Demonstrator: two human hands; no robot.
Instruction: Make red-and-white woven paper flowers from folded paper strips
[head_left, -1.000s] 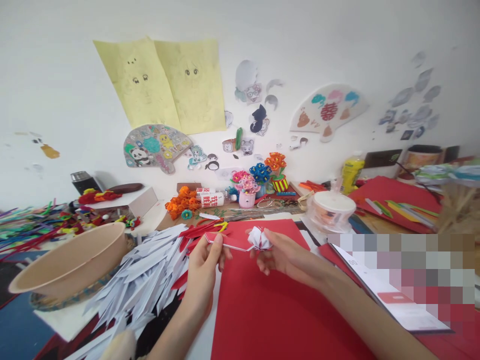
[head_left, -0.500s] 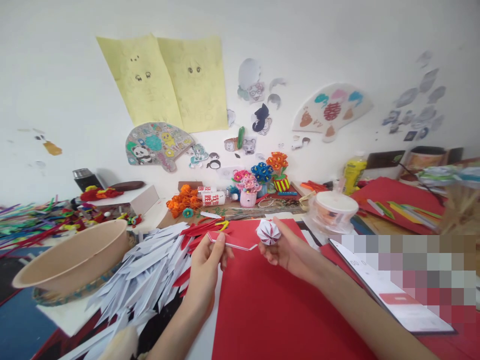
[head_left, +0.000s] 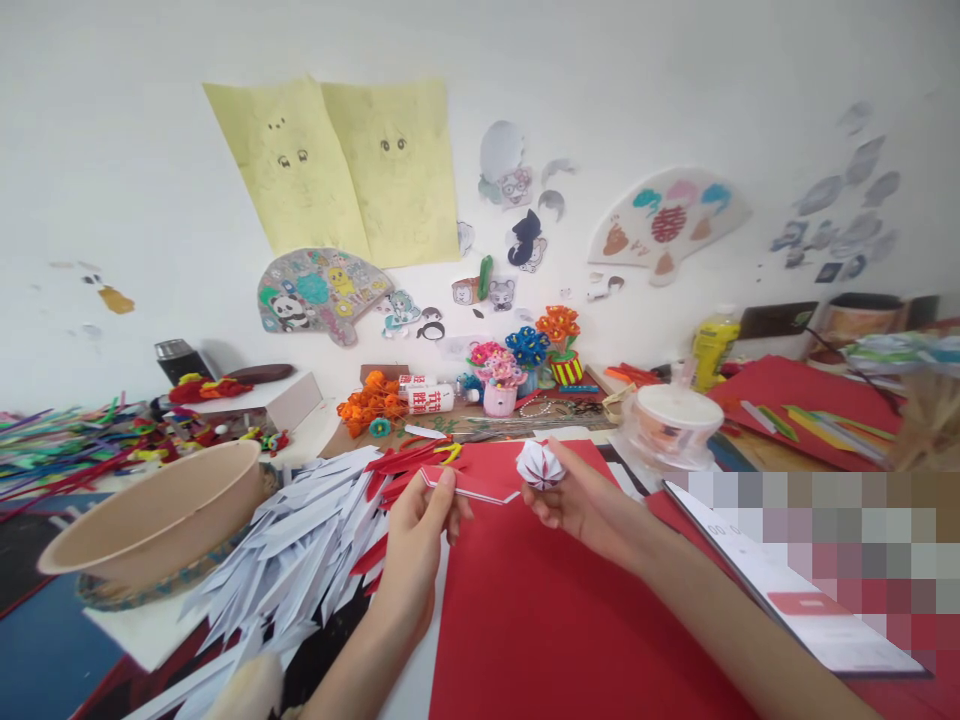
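Above a red sheet (head_left: 555, 610), the left hand (head_left: 429, 512) pinches a creased paper strip (head_left: 481, 489) and the right hand (head_left: 586, 502) grips a pleated paper ball (head_left: 539, 466) — the ball seemingly shaped, the strip only creased, many white strips (head_left: 300, 540) lying loose nearby.

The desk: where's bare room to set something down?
Between left forearm and right forearm, the smooth red paper sheet is bare, as is the flat blue surface before the round beige basin. Crowded: white folded paper strips between basin and sheet.

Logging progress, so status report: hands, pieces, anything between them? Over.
Left hand: holding folded red-and-white strip. Right hand: holding white-and-red paper ball. Red sheet beneath; nothing seen between the two pieces.
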